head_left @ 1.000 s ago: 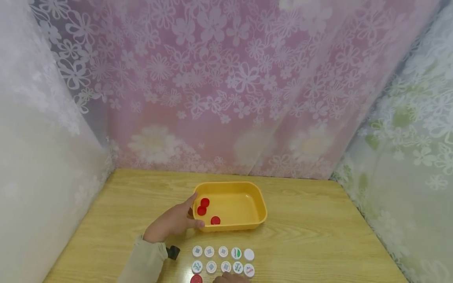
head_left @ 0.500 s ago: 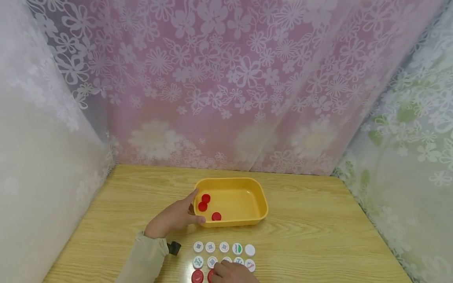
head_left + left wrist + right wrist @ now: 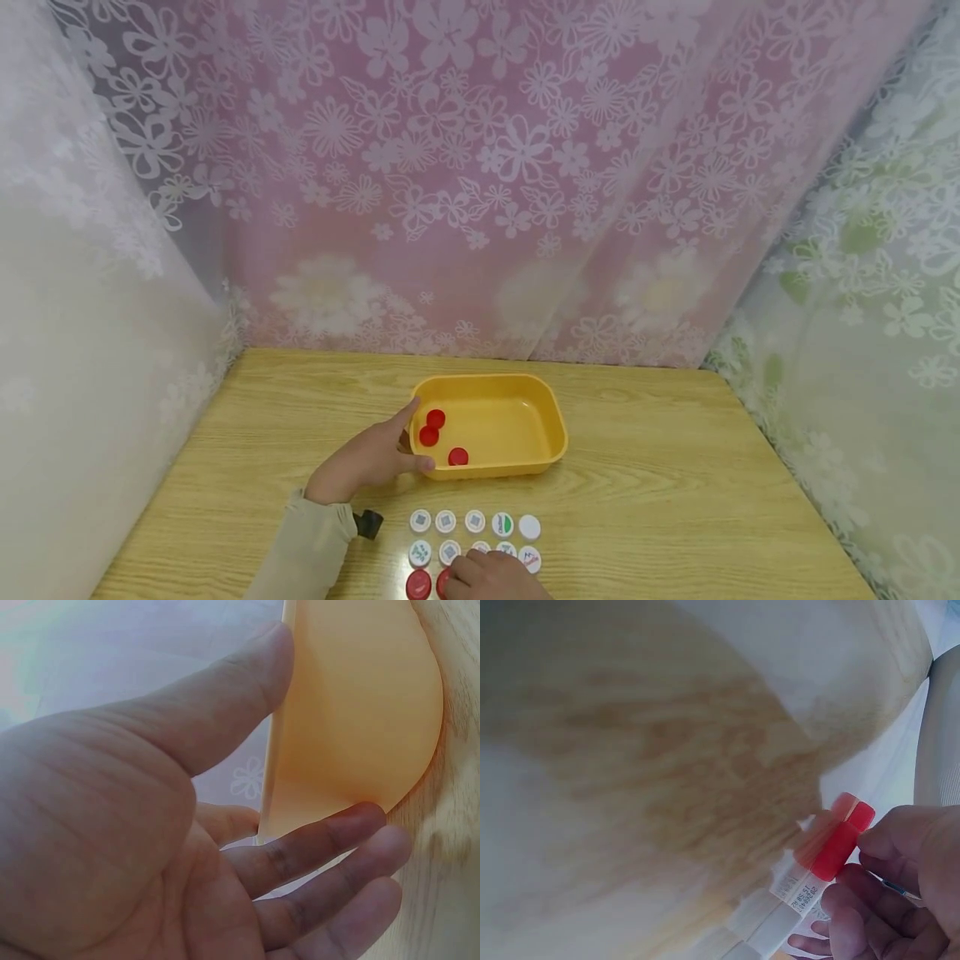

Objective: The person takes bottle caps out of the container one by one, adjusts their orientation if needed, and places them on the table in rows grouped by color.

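Note:
My left hand (image 3: 367, 458) spans the left near corner of a yellow plastic basin (image 3: 491, 473). In the left wrist view, the thumb touches the basin's rim and the fairly straight fingers (image 3: 322, 844) rest against its outer wall. My right hand (image 3: 495, 577) is at the bottom of the head view, pinching a red bottle cap (image 3: 442, 583) beside another red cap (image 3: 418, 584). The right wrist view shows the thumb and fingers (image 3: 889, 832) at a red cap (image 3: 836, 851); part of the grip is hidden. Three red caps (image 3: 429, 436) lie inside the basin.
White caps with printed tops (image 3: 446, 522) stand in two rows between the basin and my right hand, alongside a plain white cap (image 3: 529, 527). The hand partly covers the nearer row. Floral curtains (image 3: 450, 167) border the wooden table (image 3: 660, 475) at the back and sides.
My right hand has come up into view from the bottom edge and now holds a red cap beside the other red one. The left hand stays at the basin.

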A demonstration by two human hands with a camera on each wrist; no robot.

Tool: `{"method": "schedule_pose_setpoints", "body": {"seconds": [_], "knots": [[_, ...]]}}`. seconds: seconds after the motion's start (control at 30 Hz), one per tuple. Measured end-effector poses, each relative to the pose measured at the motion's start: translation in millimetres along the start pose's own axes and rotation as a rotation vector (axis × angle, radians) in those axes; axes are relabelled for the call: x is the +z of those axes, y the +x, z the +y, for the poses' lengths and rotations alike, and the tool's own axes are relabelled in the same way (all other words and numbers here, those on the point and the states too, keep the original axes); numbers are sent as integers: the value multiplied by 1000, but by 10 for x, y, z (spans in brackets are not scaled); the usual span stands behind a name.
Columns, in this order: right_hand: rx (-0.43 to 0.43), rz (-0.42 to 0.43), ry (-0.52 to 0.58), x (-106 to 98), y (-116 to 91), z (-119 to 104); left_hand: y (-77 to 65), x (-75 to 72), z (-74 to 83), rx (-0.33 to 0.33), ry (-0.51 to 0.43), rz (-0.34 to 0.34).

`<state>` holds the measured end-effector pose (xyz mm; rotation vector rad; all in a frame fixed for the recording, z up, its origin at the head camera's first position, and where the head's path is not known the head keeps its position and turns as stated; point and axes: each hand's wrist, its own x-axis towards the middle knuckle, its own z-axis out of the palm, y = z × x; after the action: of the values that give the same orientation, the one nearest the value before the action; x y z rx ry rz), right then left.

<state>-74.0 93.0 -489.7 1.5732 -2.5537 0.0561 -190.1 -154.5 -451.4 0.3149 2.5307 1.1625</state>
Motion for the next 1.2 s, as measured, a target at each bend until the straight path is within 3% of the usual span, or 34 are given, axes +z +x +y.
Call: {"method": "schedule_pose_setpoints", "body": {"seconds": [0.23,0.47,0.67,0.9,1.03,1.2], "knots": [[-35,47,-37,-20,-17,-10,0,2,14,-5,9,7],[-52,122,-88,-195,6,141,-9,-9,31,-7,27,19],[68,253,-42,-451,78,398,-16,-3,31,-6,23,13],[212,264,-58,-826,434,963,-5,-7,8,-9,38,17],[195,159,-122,-886,715,1294,3,-4,-3,-7,35,10],[17,-190,-333,-742,1098,1543,9,-6,9,6,31,3]]}}
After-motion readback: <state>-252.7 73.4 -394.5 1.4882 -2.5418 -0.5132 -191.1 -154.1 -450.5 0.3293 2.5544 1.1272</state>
